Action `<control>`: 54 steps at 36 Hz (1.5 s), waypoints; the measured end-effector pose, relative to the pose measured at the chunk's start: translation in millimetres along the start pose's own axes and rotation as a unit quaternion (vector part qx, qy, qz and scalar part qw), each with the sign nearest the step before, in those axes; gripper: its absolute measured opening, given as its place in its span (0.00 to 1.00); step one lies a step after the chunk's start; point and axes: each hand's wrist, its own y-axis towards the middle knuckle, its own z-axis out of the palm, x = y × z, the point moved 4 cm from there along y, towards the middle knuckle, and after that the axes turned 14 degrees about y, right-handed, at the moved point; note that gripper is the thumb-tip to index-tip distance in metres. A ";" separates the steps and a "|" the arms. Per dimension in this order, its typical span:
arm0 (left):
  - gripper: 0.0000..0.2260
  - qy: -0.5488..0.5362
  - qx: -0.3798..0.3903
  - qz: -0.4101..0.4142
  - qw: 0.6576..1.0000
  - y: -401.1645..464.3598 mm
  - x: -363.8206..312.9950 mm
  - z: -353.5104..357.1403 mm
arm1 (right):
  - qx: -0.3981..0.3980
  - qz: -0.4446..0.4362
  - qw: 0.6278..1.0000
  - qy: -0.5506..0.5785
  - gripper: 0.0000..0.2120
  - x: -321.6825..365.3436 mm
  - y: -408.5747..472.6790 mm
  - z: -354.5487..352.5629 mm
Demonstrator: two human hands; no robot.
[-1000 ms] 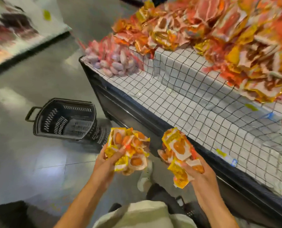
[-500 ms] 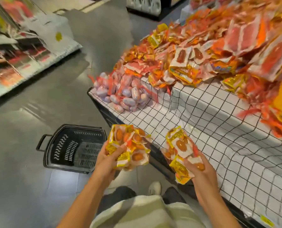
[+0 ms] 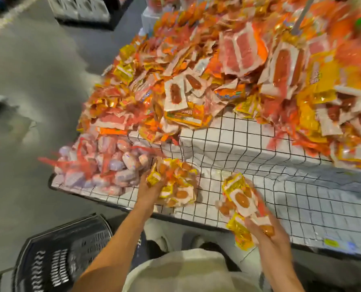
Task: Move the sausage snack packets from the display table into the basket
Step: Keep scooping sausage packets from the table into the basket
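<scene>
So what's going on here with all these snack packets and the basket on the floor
A person stands at a display table heaped with sausage snack packets. The left hand grips one yellow bunch of packets over the table's front edge, and the right hand grips a second bunch nearer the body. The black basket sits on the floor at lower left; the part in view shows no packets. Neither bunch is over the basket yet.

Grid-cloth display table (image 3: 249, 165), heaped sausage snack packets (image 3: 196, 91), pale sausages (image 3: 112, 165)
</scene>
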 end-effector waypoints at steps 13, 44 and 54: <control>0.16 0.241 -0.040 0.203 0.948 -12.5 -12.4 -30.7 | 0.033 -0.036 0.996 -0.081 0.25 -0.2 18.8 64.8; 0.13 0.494 -0.012 0.370 0.786 -3.5 -26.4 -50.4 | 0.194 -0.222 0.916 -0.272 0.39 -54.4 36.9 183.0; 0.26 0.528 0.069 0.468 0.705 -2.9 -9.8 -44.4 | 0.261 -0.192 0.863 -0.388 0.34 -83.7 36.7 201.1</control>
